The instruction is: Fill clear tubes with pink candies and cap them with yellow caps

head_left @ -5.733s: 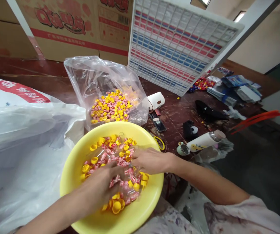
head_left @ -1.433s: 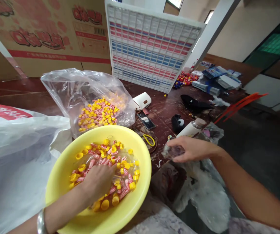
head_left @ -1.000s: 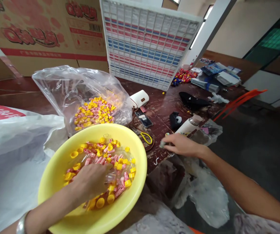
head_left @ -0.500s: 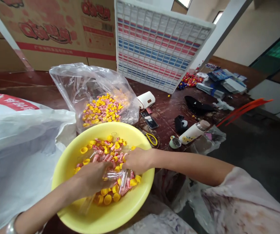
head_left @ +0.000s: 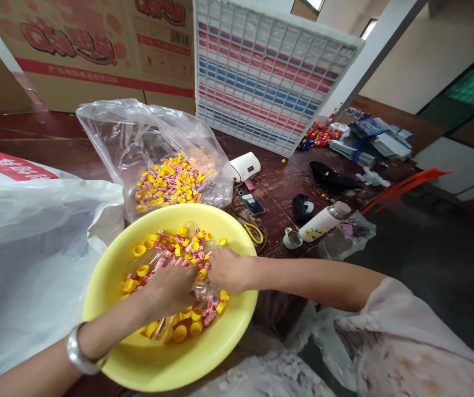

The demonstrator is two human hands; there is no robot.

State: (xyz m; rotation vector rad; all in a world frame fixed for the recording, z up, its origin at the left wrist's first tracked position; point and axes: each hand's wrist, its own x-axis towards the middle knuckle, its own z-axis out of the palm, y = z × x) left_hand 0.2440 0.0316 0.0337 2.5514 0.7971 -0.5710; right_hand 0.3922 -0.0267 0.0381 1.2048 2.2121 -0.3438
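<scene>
A yellow plastic basin [head_left: 108, 353] holds yellow caps [head_left: 179, 333], small red-and-white wrapped pieces [head_left: 210, 313] and clear plastic tubes [head_left: 163, 331]. Both my hands are down inside it, close together over the pile. My left hand [head_left: 173, 289], with a silver bangle at its wrist, is curled palm down; clear tubes show at its fingertips, blurred. My right hand [head_left: 229, 270] comes in from the right, its fingers bent into the pile. What it grips, if anything, is hidden. Behind the basin lies an open clear plastic bag [head_left: 108, 132] with more yellow caps and wrapped pieces [head_left: 171, 179].
A white sack [head_left: 34, 242] lies left of the basin. To the right are yellow-handled scissors [head_left: 254, 234], a phone [head_left: 250, 199], a white case [head_left: 246, 166], a cup [head_left: 292, 239] and a flask [head_left: 319, 223]. A white wire rack [head_left: 262, 82] and cartons [head_left: 75, 82] stand behind.
My left hand has moved right and slightly up, closer to my right hand. The clear tubes between the hands are now more covered. The whole view has shifted slightly.
</scene>
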